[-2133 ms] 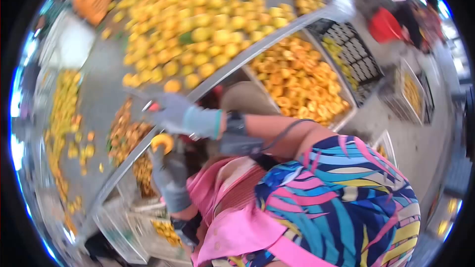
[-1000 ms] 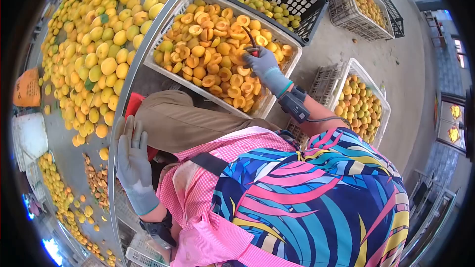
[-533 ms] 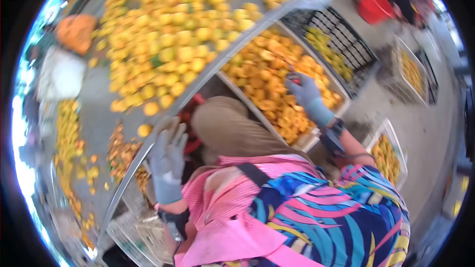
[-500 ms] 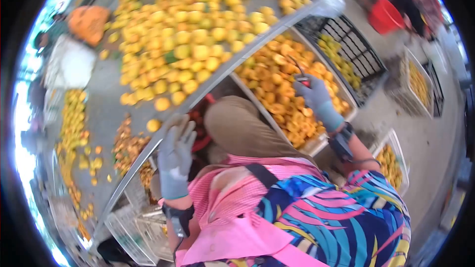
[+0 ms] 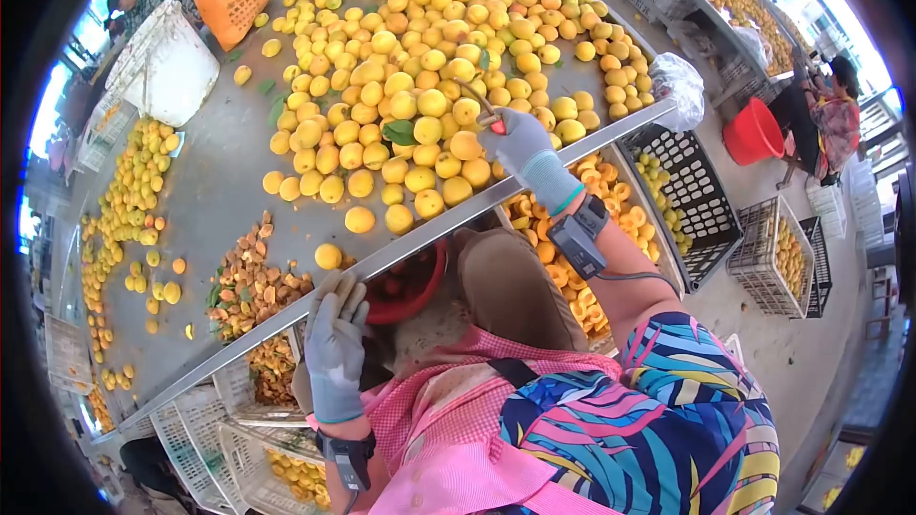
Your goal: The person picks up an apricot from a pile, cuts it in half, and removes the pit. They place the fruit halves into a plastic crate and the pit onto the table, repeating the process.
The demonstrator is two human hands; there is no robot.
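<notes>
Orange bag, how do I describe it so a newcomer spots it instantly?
Start at the big metal table heaped with yellow fruit. At its upper left in the picture sits a bulging white sack. Just right of that is the orange bag, set apart by its colour and dark printed characters.

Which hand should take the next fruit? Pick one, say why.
Left, I'd judge: the left hand is open and looks empty, close to a fruit near the table edge. The right hand holds a curved tool.
</notes>
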